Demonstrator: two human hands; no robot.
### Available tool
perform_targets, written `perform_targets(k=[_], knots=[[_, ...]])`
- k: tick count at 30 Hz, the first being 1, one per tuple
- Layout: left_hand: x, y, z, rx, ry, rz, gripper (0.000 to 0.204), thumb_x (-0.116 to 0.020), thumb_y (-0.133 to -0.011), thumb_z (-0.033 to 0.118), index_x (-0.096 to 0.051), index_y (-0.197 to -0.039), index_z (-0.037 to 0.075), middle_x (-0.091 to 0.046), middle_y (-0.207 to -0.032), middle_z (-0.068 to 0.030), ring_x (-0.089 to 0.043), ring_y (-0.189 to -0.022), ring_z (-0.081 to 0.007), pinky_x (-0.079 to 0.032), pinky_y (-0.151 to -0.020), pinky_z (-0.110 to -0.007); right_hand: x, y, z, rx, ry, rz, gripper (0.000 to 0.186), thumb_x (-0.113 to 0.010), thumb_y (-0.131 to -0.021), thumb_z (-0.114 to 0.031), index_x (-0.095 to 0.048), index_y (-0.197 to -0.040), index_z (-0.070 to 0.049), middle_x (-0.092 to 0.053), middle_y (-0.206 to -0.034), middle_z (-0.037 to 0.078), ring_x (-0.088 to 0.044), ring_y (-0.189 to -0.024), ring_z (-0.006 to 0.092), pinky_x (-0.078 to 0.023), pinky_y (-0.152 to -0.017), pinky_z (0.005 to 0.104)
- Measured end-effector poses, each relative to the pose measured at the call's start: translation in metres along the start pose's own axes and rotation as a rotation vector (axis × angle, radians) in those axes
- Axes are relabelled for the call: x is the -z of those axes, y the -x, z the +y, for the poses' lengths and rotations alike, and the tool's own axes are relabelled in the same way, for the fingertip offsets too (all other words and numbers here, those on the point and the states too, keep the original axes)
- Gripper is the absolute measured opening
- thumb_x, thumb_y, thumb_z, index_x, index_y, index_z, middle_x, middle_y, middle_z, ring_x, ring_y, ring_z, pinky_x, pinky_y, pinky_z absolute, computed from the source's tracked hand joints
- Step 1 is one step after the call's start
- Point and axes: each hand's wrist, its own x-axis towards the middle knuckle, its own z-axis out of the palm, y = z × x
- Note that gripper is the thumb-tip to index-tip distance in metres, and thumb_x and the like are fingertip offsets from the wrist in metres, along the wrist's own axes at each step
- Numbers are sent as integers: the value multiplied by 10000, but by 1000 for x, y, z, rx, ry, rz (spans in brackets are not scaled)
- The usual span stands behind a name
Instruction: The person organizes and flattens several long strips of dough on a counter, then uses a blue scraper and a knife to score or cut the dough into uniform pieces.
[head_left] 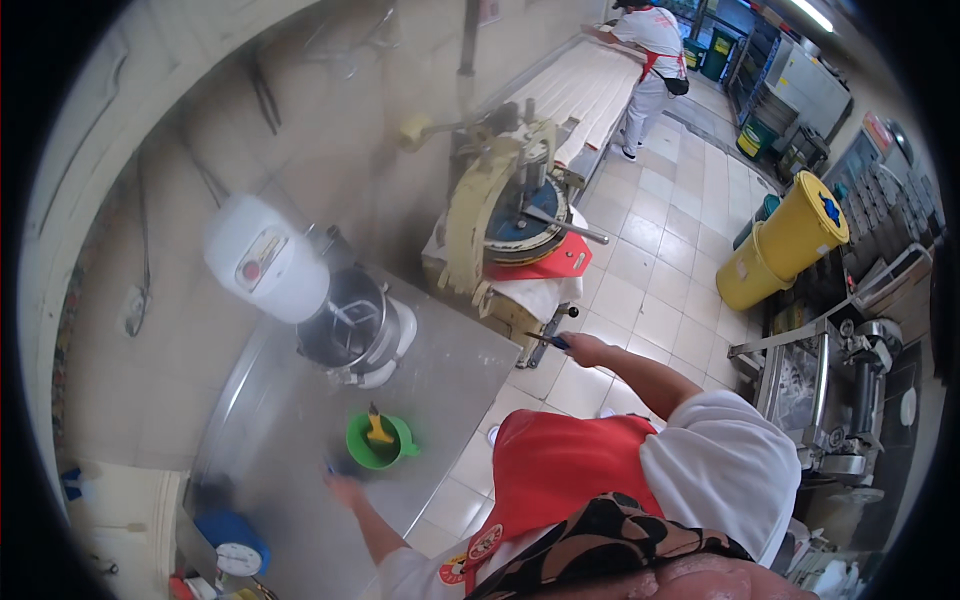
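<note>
My right hand (585,348) grips the dark blue handle of a thin-bladed tool (547,339), which looks like a knife, held out past the steel table's edge. Lower left, over the steel table (460,350), my left hand (344,490) has a small dark blue item at its fingertips, too hazy to make out. Beside that hand stands a green jug (360,445) with a yellow-handled brush (378,430) in it. A white stand mixer (265,255) with a steel bowl (315,335) is behind them.
A cream machine (470,230) stands at the table's far end. Beyond it a co-worker (655,50) bends over a long bench with pale strips (580,90). Yellow bins (750,270) and steel machinery (830,400) line the right. A blue scale (215,530) sits lower left.
</note>
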Motion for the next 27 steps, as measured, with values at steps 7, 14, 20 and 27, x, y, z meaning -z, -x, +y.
perform_targets(k=[7,14,20,27], knots=[[13,236,88,77,-192,188,437,-523,-1010,177,-554,-1380,-53,-549,-1428,-301,-547,-1318,-451,-453,-1108,-505,-25,197,221,-557,-93,148,323,-585,-942,-101,-549,-1255,-31,-705,-1105,277,-680,-1068,459,-539,-886,533],[-97,374,222,-50,-253,-401,443,-521,-1013,240,-599,-1336,-53,-587,-1366,-306,-558,-1284,-461,-459,-1082,-510,-128,403,399,-1003,-248,169,299,-584,-877,-78,-604,-1156,28,-728,-1044,284,-725,-972,444,-595,-801,499],[-154,415,342,-128,-253,-661,462,-520,-1017,293,-638,-1299,-53,-621,-1313,-310,-568,-1254,-470,-463,-1060,-515,-184,508,494,-1135,-365,274,258,-673,-848,-139,-649,-1021,52,-739,-915,273,-749,-815,401,-616,-699,464],[-233,358,577,-552,42,-512,459,-568,-1027,274,-589,-1330,-69,-615,-1279,-327,-575,-1216,-478,-448,-1024,-533,-145,474,541,-1087,-376,868,209,-655,-935,-144,-681,-1079,5,-738,-828,222,-751,-807,364,-588,-726,486]])
